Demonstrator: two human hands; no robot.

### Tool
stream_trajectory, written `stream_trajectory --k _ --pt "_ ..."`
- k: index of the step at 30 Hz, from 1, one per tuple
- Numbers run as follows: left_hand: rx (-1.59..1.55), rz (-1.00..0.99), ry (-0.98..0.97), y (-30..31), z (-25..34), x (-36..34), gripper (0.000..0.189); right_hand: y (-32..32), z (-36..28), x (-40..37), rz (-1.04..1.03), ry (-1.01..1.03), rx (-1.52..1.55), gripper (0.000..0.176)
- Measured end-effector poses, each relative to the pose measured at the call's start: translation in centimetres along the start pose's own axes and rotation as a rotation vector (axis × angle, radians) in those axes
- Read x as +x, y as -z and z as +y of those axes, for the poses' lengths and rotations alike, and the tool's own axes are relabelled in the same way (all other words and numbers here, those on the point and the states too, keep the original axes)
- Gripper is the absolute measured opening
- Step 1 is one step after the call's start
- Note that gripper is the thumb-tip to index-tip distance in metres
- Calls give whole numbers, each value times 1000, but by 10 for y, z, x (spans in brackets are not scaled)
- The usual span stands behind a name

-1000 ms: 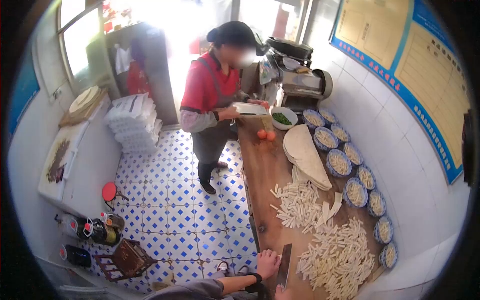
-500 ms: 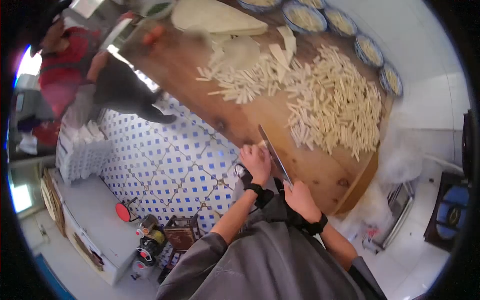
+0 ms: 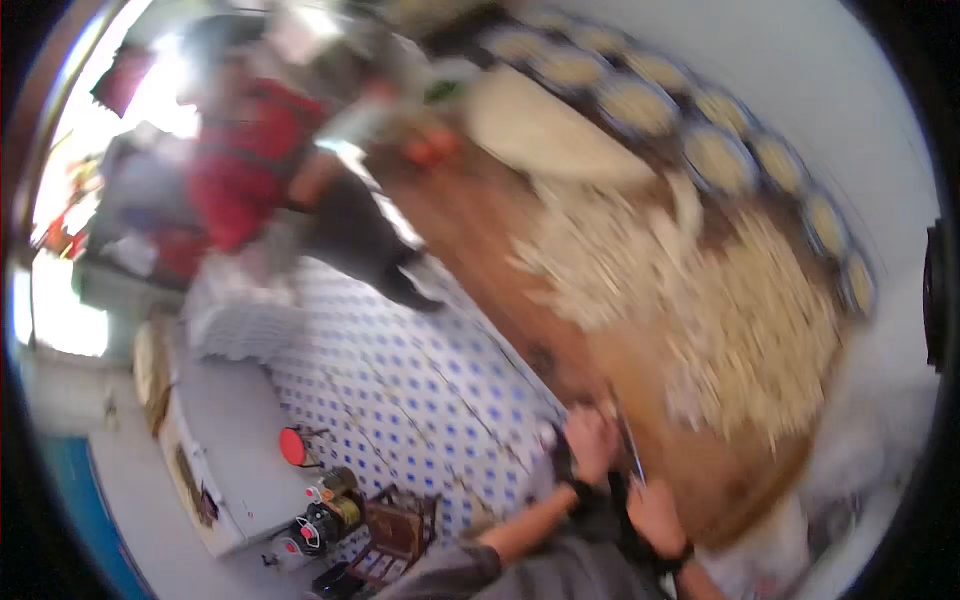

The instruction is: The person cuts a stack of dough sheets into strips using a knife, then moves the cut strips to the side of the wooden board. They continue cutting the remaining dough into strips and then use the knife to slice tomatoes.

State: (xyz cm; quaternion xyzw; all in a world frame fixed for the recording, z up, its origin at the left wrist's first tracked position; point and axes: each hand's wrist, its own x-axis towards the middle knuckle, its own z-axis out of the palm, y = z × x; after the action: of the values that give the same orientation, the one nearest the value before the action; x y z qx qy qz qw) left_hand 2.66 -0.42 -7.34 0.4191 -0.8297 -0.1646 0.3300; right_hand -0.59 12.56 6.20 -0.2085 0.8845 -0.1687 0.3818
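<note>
One knife (image 3: 630,452), held in the closed grip of the right hand (image 3: 655,512), stands just beside the left hand (image 3: 592,440), grip unreadable.

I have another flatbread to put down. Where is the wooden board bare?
Bare wood runs along the floor-side edge of the wooden board, between the tomatoes and the left hand. The wall side is crowded: cut strips, flatbread stack, bowls. Blur hides finer gaps.
</note>
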Motion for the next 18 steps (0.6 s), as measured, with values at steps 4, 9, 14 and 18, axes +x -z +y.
stream_trajectory --k 4,9,14,18 --pt "-195 -128 146 11 6 7 18 20 -13 -4 63 144 -36 54" --pt "-191 -148 169 16 6 6 17 19 -11 -6 115 232 -157 55" --pt "-184 -102 137 24 11 11 16 14 -4 -3 68 186 -174 58" --pt "-166 -90 153 21 9 14 15 24 -10 -5 119 363 -339 55"
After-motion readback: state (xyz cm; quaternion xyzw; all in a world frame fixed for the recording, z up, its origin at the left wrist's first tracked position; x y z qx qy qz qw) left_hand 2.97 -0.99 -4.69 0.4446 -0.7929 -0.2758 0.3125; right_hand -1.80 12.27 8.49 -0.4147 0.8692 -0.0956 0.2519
